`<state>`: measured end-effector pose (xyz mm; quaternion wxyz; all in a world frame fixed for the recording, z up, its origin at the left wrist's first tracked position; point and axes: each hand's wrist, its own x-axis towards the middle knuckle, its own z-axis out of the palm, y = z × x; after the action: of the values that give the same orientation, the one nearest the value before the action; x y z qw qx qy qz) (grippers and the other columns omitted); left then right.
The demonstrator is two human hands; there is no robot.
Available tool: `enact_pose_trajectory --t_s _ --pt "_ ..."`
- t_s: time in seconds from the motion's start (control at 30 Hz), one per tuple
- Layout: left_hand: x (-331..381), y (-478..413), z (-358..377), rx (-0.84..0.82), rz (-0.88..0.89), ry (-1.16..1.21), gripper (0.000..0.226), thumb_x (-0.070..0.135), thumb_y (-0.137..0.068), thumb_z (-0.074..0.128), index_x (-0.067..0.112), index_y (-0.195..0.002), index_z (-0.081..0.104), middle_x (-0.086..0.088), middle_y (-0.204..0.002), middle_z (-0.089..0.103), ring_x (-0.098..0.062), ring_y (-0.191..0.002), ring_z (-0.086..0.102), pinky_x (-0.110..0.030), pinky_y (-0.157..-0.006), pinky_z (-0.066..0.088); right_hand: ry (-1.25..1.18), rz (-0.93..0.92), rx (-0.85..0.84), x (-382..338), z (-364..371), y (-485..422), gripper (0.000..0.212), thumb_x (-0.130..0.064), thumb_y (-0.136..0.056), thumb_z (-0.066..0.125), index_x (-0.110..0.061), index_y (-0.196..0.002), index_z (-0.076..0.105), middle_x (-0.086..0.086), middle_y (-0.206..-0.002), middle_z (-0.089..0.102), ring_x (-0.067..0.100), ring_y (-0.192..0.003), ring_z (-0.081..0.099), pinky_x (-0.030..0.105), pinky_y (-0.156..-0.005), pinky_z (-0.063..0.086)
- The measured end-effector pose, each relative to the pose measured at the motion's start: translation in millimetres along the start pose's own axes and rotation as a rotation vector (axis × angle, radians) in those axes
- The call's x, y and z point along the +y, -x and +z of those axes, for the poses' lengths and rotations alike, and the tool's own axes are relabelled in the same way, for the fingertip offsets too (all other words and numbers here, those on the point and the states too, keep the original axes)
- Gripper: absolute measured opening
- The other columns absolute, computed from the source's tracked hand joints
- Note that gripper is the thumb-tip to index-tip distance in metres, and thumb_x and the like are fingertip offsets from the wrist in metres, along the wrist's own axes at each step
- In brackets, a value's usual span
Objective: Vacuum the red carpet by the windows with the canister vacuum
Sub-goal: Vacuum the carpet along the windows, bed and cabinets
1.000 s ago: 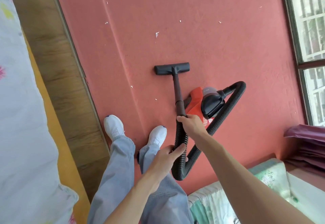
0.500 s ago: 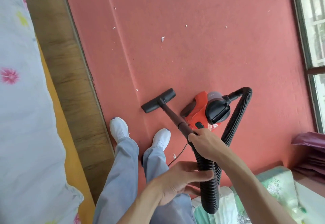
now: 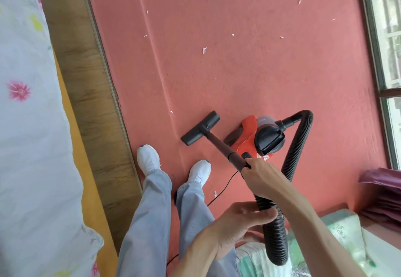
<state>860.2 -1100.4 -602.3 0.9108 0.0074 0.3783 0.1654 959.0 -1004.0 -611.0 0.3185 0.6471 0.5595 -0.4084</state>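
One vacuum [image 3: 247, 133], two shoes [image 3: 148, 159] [image 3: 199, 170] — two hands [image 3: 263, 179] [image 3: 234, 222].

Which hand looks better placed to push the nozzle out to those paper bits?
Right. The right hand grips the wand just behind the nozzle; the left hand only holds the hose farther back.

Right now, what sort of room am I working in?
Probably a home bedroom: floral bedding lies along one side, a red carpet covers the floor, and windows run along the other side.
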Motion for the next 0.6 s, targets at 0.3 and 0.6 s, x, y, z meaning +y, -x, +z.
enact_pose_trajectory --t_s 0.3,0.6 --pt "-15 -2 -6 0.032 -0.017 0.015 0.053 0.037 -0.085 0.074 -0.001 -0.121 0.065 -0.024 -0.123 0.067 -0.036 -0.118 0.064 -0.046 -0.104 0.05 -0.039 0.049 -0.034 7 9 -3 0.012 -0.02 -0.092 0.042 -0.011 -0.093 0.051 0.005 -0.078 0.056 0.021 -0.067 0.052 0.031 -0.051 0.033" --pt "-2 -7 0 0.055 0.005 -0.042 0.056 0.042 -0.079 0.078 0.001 -0.117 0.068 -0.022 -0.118 0.07 -0.035 -0.114 0.066 -0.043 -0.098 0.054 -0.207 0.016 0.033 14 2 -3 0.018 -0.018 -0.09 0.043 -0.009 -0.088 0.059 0.016 -0.081 0.069 0.032 -0.074 0.069 0.044 -0.073 0.057"
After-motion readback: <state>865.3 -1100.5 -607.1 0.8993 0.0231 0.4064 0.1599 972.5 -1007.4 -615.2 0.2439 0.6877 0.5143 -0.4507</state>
